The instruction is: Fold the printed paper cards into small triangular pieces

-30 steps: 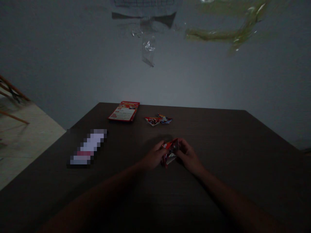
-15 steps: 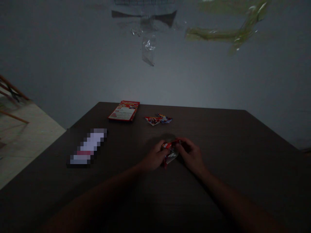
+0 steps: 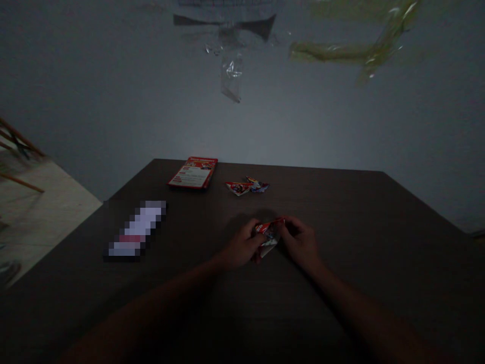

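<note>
A red and white printed paper (image 3: 270, 234), folded to a pointed shape, is held between my two hands just above the table. My left hand (image 3: 243, 245) grips its left side, thumb lying on top. At its upper right corner, the thumb and fingers of my right hand (image 3: 301, 241) pinch the edge. Beyond the hands lie two small folded printed papers, a red and white one (image 3: 238, 188) and a bluish one (image 3: 259, 187), touching each other. The undersides of my fingers are hidden, and the scene is dim.
A stack of red-bordered printed sheets (image 3: 194, 173) rests at the table's far left. Nearer, a blurred-out phone-like slab (image 3: 136, 230) lies on the dark wooden table (image 3: 341, 202). A wall (image 3: 303, 121) with tape and plastic scraps rises behind the far edge.
The paper has turned and flattened a little between my hands, showing more of its printed face and a clearer pointed outline. Both hands stay almost in place.
</note>
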`<move>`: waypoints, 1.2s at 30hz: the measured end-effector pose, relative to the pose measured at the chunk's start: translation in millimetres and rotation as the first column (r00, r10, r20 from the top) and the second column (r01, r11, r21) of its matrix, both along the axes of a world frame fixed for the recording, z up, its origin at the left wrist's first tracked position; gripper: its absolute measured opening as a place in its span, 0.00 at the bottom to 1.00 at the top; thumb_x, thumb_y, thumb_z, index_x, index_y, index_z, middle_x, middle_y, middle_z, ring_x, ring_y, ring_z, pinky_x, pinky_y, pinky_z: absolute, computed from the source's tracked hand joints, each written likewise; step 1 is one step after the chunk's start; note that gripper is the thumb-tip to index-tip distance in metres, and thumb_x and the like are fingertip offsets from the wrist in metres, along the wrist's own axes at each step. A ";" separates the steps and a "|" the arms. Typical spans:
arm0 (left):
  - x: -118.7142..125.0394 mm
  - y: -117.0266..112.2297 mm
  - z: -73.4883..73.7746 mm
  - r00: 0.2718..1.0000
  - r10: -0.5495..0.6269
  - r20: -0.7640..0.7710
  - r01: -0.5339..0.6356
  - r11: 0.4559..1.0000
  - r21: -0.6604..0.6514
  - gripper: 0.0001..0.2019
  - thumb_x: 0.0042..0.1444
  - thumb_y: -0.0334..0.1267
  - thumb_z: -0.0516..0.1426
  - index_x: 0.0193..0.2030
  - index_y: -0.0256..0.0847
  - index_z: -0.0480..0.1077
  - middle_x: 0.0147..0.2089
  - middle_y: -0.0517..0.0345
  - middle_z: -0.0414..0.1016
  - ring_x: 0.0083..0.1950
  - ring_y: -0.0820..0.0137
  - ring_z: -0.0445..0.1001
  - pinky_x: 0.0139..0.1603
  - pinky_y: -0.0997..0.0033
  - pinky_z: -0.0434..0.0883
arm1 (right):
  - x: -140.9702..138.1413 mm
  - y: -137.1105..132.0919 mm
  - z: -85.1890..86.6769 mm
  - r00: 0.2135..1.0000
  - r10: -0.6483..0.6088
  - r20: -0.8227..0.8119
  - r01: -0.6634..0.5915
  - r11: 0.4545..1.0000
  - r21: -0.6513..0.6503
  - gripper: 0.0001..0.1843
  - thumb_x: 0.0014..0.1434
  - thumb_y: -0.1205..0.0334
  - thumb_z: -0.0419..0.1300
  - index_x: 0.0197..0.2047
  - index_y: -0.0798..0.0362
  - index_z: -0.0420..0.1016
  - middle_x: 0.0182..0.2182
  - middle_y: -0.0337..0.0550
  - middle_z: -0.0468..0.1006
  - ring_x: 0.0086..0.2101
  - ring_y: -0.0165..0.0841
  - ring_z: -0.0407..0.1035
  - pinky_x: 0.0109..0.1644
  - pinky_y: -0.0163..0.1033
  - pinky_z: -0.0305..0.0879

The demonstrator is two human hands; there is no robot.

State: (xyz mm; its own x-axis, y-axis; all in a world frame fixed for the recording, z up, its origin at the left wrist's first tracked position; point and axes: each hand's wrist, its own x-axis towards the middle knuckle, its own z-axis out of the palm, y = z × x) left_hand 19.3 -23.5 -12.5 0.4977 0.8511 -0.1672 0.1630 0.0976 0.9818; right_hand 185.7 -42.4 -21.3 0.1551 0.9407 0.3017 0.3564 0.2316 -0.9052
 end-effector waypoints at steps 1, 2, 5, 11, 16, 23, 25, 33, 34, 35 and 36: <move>0.0 0.0 0.4 1.000 -0.001 0.009 0.001 1.000 0.003 0.11 0.55 0.41 0.53 0.43 0.39 0.61 0.25 0.64 0.67 0.17 0.79 0.65 0.15 0.82 0.64 | 0.1 -0.3 0.2 1.000 -0.003 0.006 0.003 1.000 -0.004 0.12 0.55 0.55 0.57 0.36 0.54 0.75 0.29 0.44 0.78 0.30 0.34 0.71 0.34 0.37 0.66; 0.0 0.2 0.5 1.000 -0.004 0.023 0.004 1.000 0.002 0.11 0.55 0.41 0.53 0.43 0.39 0.62 0.26 0.64 0.67 0.17 0.80 0.64 0.15 0.82 0.64 | 0.4 -0.5 0.0 1.000 -0.004 0.016 0.004 1.000 -0.005 0.11 0.55 0.55 0.57 0.35 0.54 0.75 0.28 0.43 0.77 0.29 0.34 0.71 0.32 0.37 0.66; -0.8 1.5 -0.9 0.999 -0.007 0.052 0.008 1.000 -0.028 0.13 0.54 0.44 0.53 0.43 0.39 0.62 0.27 0.63 0.67 0.17 0.80 0.64 0.15 0.81 0.63 | 1.9 -0.8 -2.0 0.998 -0.020 0.056 0.019 1.000 0.009 0.10 0.55 0.57 0.56 0.32 0.54 0.74 0.24 0.41 0.74 0.25 0.32 0.68 0.29 0.35 0.63; -4.6 3.5 -4.5 0.991 -0.064 0.116 0.072 0.995 -0.067 0.13 0.55 0.42 0.51 0.45 0.39 0.60 0.23 0.65 0.66 0.16 0.78 0.65 0.16 0.81 0.62 | 5.0 -0.2 -2.4 0.977 -0.139 0.163 0.131 0.990 0.059 0.07 0.53 0.60 0.55 0.29 0.54 0.71 0.21 0.38 0.70 0.22 0.30 0.65 0.26 0.34 0.60; -6.2 1.7 -4.9 0.991 -0.097 0.094 0.100 0.995 -0.021 0.17 0.54 0.42 0.54 0.48 0.38 0.59 0.25 0.64 0.67 0.17 0.79 0.64 0.17 0.81 0.61 | 5.7 -0.1 -0.8 0.959 -0.181 0.218 0.169 0.983 0.072 0.07 0.53 0.60 0.55 0.29 0.54 0.70 0.21 0.38 0.71 0.22 0.30 0.65 0.25 0.34 0.60; -7.3 -1.1 0.1 0.990 -0.002 -0.143 0.034 0.975 0.218 0.15 0.57 0.38 0.48 0.50 0.38 0.64 0.29 0.59 0.71 0.19 0.78 0.65 0.19 0.81 0.59 | 6.2 -2.6 1.2 0.960 -0.148 0.240 0.128 0.987 0.095 0.05 0.53 0.61 0.54 0.33 0.53 0.69 0.23 0.38 0.72 0.22 0.29 0.66 0.26 0.33 0.60; -7.2 -1.5 5.0 0.974 0.055 -0.221 0.016 0.952 0.304 0.16 0.57 0.37 0.47 0.50 0.37 0.66 0.29 0.58 0.73 0.21 0.76 0.67 0.22 0.79 0.61 | 6.9 -2.3 1.2 0.956 -0.151 0.251 0.129 0.987 0.100 0.05 0.54 0.61 0.54 0.32 0.52 0.68 0.21 0.37 0.71 0.21 0.29 0.64 0.25 0.33 0.58; -7.2 0.7 5.8 0.924 0.140 -0.356 0.046 0.883 0.466 0.16 0.55 0.32 0.49 0.50 0.39 0.69 0.37 0.53 0.76 0.34 0.67 0.72 0.35 0.72 0.64 | 9.1 0.5 -3.6 0.978 -0.084 0.193 0.077 0.996 0.046 0.05 0.56 0.61 0.53 0.32 0.52 0.66 0.22 0.37 0.70 0.23 0.30 0.66 0.26 0.34 0.59; -7.3 1.4 4.9 0.923 0.143 -0.356 0.047 0.880 0.474 0.16 0.55 0.32 0.49 0.49 0.39 0.70 0.39 0.52 0.76 0.36 0.66 0.72 0.37 0.71 0.65 | 9.2 0.4 -4.0 0.980 -0.069 0.187 0.062 0.997 0.043 0.05 0.56 0.61 0.52 0.32 0.52 0.66 0.23 0.37 0.70 0.24 0.30 0.66 0.26 0.34 0.59; -7.5 2.1 4.4 0.922 0.148 -0.358 0.046 0.876 0.481 0.16 0.55 0.32 0.49 0.49 0.39 0.70 0.40 0.52 0.76 0.37 0.65 0.73 0.38 0.70 0.65 | 9.2 0.4 -4.5 0.983 -0.053 0.177 0.047 0.998 0.039 0.05 0.57 0.61 0.52 0.32 0.52 0.66 0.23 0.38 0.71 0.24 0.30 0.66 0.27 0.33 0.59; -7.5 2.7 4.0 0.919 0.154 -0.363 0.046 0.873 0.486 0.16 0.55 0.32 0.48 0.49 0.39 0.70 0.41 0.52 0.76 0.38 0.65 0.73 0.39 0.70 0.65 | 9.2 0.5 -5.0 0.986 -0.038 0.163 0.033 0.999 0.034 0.05 0.57 0.61 0.52 0.32 0.52 0.66 0.24 0.38 0.71 0.25 0.30 0.66 0.27 0.33 0.59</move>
